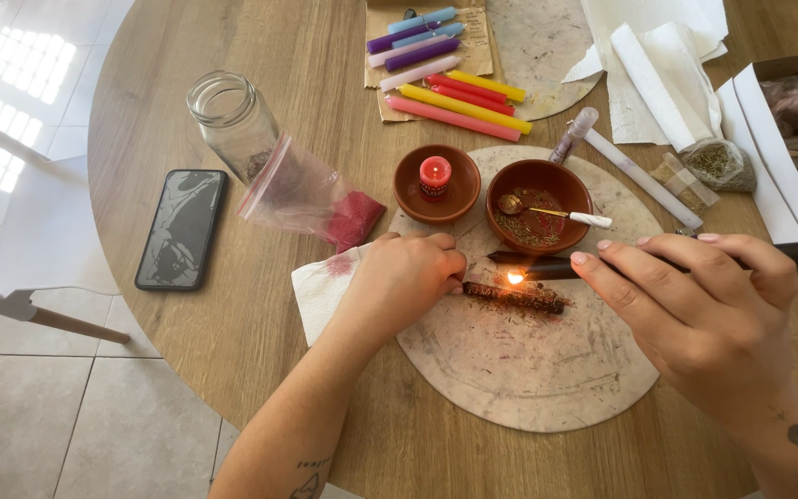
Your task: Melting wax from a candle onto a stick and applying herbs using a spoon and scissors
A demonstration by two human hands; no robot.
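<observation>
My left hand (402, 277) pins the left end of a thin candle coated in dried herbs (514, 298), which lies flat on a round stone slab (528, 370). My right hand (695, 310) grips a long dark lighter (547, 268); its small flame (514, 276) burns just above the coated candle. Behind them on the slab stand a brown clay dish with a short red candle (435, 177) and a brown clay bowl of dried herbs (541, 199) with a small spoon (556, 213) resting in it.
Round wooden table (233, 305) with its edge near me. A glass jar (233, 120), a plastic bag of red powder (311, 199) and a black phone (182, 228) sit at left. Several coloured candles (445, 69) lie at back; papers, herb packets and a box (787, 111) at right.
</observation>
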